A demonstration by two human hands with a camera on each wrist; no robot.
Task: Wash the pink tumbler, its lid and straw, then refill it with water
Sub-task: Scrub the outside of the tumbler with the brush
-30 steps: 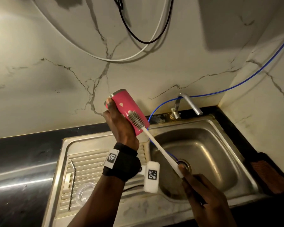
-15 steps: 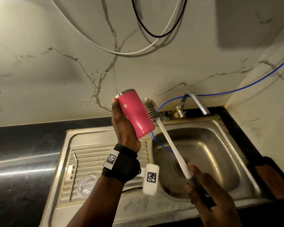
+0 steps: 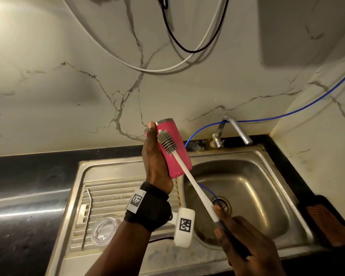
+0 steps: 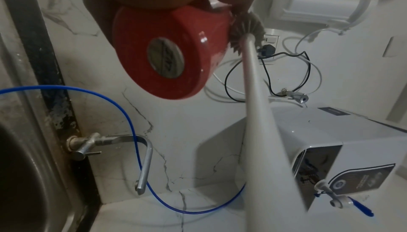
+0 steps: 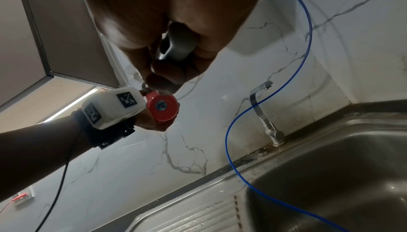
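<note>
My left hand [image 3: 154,156] grips the pink tumbler [image 3: 179,148] above the sink's left edge, tilted with its mouth up and away from me. Its base [image 4: 165,58] faces the left wrist view. My right hand [image 3: 239,242] holds the grey grip of a long white bottle brush [image 3: 195,186]. The brush head [image 3: 166,141] lies against the tumbler's outer wall near the rim. On the drainboard lie the clear lid [image 3: 104,231] and the bent metal straw [image 3: 87,218].
A steel sink [image 3: 247,188] with a drain sits below the hands, and the tap [image 3: 235,130] stands at its back edge. A thin blue tube [image 3: 287,114] runs from the wall into the basin. A white water purifier [image 4: 330,145] hangs on the wall.
The brush head went from the tumbler's lower wall out to its right side, and now lies on the wall near the rim. The tumbler stayed in my left hand.
</note>
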